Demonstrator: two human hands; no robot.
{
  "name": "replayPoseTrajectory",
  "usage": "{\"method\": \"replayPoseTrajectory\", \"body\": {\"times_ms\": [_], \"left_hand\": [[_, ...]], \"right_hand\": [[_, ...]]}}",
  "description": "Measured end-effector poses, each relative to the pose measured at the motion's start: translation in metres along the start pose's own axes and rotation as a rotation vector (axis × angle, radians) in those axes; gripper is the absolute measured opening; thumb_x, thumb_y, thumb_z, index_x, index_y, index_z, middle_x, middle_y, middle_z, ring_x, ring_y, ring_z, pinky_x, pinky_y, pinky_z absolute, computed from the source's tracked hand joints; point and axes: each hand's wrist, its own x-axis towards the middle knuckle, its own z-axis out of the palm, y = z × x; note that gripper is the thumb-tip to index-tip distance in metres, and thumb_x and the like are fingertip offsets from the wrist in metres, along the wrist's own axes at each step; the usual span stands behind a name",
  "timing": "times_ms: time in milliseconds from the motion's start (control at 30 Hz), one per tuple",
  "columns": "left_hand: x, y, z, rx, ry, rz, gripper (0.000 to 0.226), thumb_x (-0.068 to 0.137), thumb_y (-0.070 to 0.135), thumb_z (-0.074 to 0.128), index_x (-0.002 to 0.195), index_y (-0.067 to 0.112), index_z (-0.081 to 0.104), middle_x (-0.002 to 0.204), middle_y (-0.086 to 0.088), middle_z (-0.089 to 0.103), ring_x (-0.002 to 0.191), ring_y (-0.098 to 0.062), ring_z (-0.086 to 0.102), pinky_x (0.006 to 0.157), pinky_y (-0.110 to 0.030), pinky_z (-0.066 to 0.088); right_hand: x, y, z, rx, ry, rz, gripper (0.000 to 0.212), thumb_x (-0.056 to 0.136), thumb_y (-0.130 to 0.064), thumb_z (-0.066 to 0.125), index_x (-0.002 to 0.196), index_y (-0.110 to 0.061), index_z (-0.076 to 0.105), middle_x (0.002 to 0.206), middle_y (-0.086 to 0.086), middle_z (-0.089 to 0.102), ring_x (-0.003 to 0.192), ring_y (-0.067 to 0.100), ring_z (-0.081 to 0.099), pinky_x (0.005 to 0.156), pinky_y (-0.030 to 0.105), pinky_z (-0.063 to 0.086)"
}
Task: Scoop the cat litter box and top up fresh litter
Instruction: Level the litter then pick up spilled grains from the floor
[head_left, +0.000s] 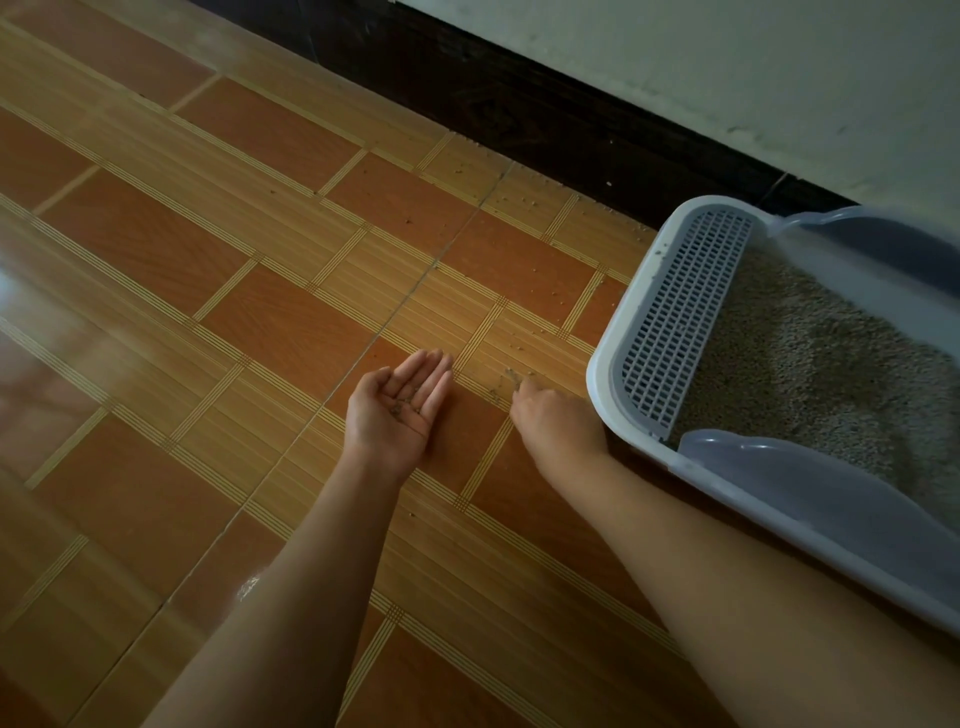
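Note:
A white litter box (602, 364) with a grey slotted step (680, 317) stands on the floor at the right, filled with beige litter (810, 358). My left hand (400, 405) lies palm up on the tiles, open, with a few litter grains (402, 404) resting in the palm. My right hand (556, 421) is just left of the box's front corner, fingers curled down on the floor at a small pile of spilled grains (511, 375). Whether the fingertips pinch any grains is hidden.
Loose litter grains (524, 200) are scattered over the orange and tan tiled floor (234, 291) between the box and the dark baseboard (545, 114). A pale wall (727, 67) rises behind. Translucent grey side guards (810, 499) line the box's edges.

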Motion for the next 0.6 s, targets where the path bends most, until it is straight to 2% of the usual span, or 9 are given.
{"method": "replayPoseTrajectory", "body": {"times_ms": [100, 167, 233, 400, 500, 600], "left_hand": [[-0.002, -0.005, 0.003, 0.002, 0.001, -0.012, 0.043, 0.099, 0.016, 0.028, 0.096, -0.008, 0.063, 0.092, -0.022, 0.072, 0.083, -0.031, 0.072, 0.080, -0.040, 0.056], [-0.005, -0.008, 0.006, -0.002, -0.004, -0.015, 0.042, 0.099, 0.016, 0.027, 0.097, -0.007, 0.063, 0.091, -0.021, 0.072, 0.081, -0.029, 0.072, 0.078, -0.038, 0.057], [-0.006, -0.012, 0.008, -0.005, -0.009, -0.021, 0.045, 0.100, 0.017, 0.027, 0.094, -0.006, 0.065, 0.090, -0.020, 0.072, 0.079, -0.026, 0.072, 0.074, -0.033, 0.059], [-0.010, -0.015, 0.009, 0.028, -0.058, -0.059, 0.041, 0.100, 0.022, 0.027, 0.105, 0.002, 0.063, 0.098, -0.014, 0.072, 0.086, -0.022, 0.072, 0.082, -0.034, 0.050], [-0.011, -0.016, 0.007, 0.034, -0.062, -0.066, 0.040, 0.100, 0.023, 0.027, 0.104, 0.005, 0.062, 0.100, -0.012, 0.072, 0.092, -0.022, 0.069, 0.080, -0.034, 0.050], [-0.012, -0.018, 0.006, 0.000, -0.055, -0.079, 0.039, 0.100, 0.022, 0.028, 0.108, 0.004, 0.061, 0.114, -0.013, 0.067, 0.106, -0.024, 0.063, 0.083, -0.035, 0.049]], "right_hand": [[-0.001, -0.009, -0.012, 0.151, 0.058, 0.100, 0.026, 0.100, -0.017, 0.036, 0.119, -0.001, 0.046, 0.106, 0.013, 0.063, 0.086, 0.025, 0.066, 0.059, 0.029, 0.052], [0.001, -0.020, -0.023, 0.282, 0.134, 0.093, 0.033, 0.102, -0.026, 0.028, 0.116, -0.004, 0.048, 0.106, 0.012, 0.063, 0.089, 0.024, 0.064, 0.058, 0.027, 0.047], [0.004, -0.036, -0.034, 0.351, 0.165, 0.038, 0.036, 0.103, -0.026, 0.025, 0.120, -0.003, 0.047, 0.110, 0.013, 0.062, 0.095, 0.024, 0.063, 0.062, 0.026, 0.040], [0.009, -0.062, -0.048, 0.328, 0.098, -0.044, 0.042, 0.102, -0.014, 0.031, 0.141, 0.001, 0.028, 0.117, 0.025, 0.060, 0.101, 0.032, 0.063, 0.073, 0.038, 0.052], [0.010, -0.066, -0.048, 0.361, 0.047, -0.052, 0.040, 0.102, -0.011, 0.031, 0.141, 0.000, 0.029, 0.119, 0.026, 0.058, 0.103, 0.034, 0.062, 0.072, 0.040, 0.052], [0.007, -0.064, -0.046, 0.342, 0.105, -0.107, 0.037, 0.102, -0.014, 0.031, 0.137, -0.002, 0.035, 0.115, 0.024, 0.061, 0.100, 0.034, 0.064, 0.068, 0.038, 0.052]]}}
